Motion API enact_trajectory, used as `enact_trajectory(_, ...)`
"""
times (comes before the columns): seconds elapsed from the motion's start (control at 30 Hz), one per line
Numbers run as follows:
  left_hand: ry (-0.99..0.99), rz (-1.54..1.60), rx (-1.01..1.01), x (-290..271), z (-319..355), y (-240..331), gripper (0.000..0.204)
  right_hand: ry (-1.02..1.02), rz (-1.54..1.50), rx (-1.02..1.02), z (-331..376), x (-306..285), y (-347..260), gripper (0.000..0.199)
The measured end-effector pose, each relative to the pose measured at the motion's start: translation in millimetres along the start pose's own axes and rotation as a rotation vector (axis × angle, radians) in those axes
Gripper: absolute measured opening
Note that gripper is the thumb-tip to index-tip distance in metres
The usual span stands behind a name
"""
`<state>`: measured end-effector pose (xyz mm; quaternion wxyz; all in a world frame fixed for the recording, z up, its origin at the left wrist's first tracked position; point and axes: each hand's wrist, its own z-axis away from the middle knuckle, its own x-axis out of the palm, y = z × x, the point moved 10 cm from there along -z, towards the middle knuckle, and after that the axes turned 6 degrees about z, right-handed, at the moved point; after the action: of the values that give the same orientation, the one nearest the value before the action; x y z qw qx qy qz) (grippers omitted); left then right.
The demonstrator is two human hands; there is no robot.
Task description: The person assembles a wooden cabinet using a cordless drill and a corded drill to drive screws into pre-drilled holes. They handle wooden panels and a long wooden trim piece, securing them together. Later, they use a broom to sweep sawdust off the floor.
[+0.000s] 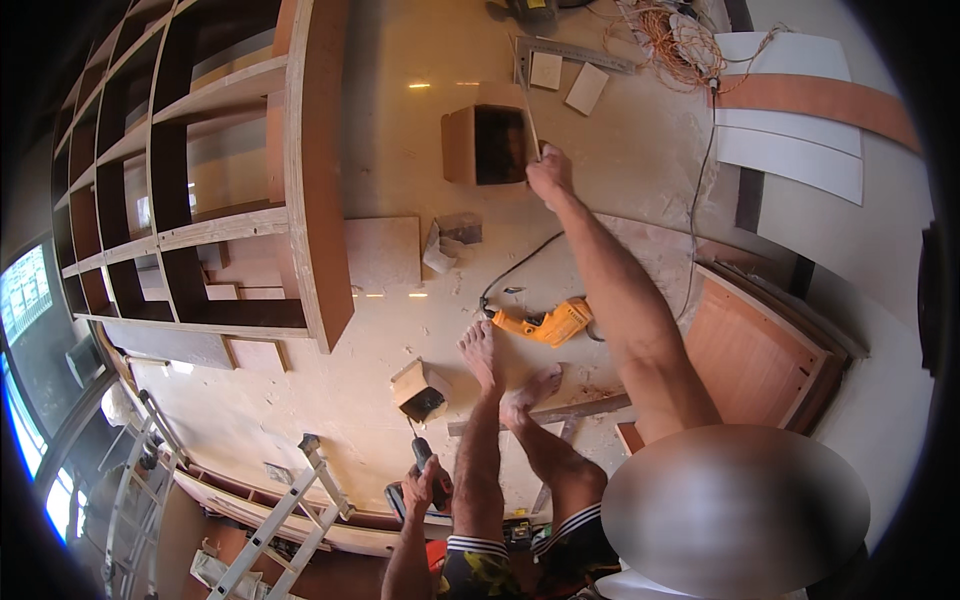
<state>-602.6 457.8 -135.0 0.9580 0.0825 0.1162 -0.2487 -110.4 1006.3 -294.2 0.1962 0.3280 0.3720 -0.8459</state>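
While the left hand (424, 487) grips a dark cordless drill (432, 470), the right hand (550, 170) grasps a thin metal ruler (527, 100) beside a small open wooden box (487, 145).

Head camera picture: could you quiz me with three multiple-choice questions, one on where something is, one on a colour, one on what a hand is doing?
1. Where does the yellow drill lie?
A on the floor by the bare feet
B on a shelf
C on the ladder

2. What colour is the tangled cord at the top?
A blue
B orange
C green

3. The left hand is:
A open and empty
B closed round a dark drill
C flat on the floor

Answers: A, it lies on the floor just right of the bare feet; B, the coil is orange; B, its fingers wrap the drill's grip.
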Motion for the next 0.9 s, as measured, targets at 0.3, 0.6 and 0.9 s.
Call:
enact_trajectory(0.3,0.131,0.395,-0.147,-4.4,10.0,14.3,0.058,-0.061,-0.164,0.110,32.8,100.0,-65.9,0.036)
enact_trajectory(0.6,0.083,0.302,-0.122,23.7,-16.3,-2.8,0.061,0.175,-0.055,-0.212,47.5,75.5,11.7,0.074)
enact_trajectory(0.9,0.071,-0.048,0.208,9.5,-71.1,106.4,0.066,0.054,-0.315,1.048,337.7,87.7,326.5,0.123)
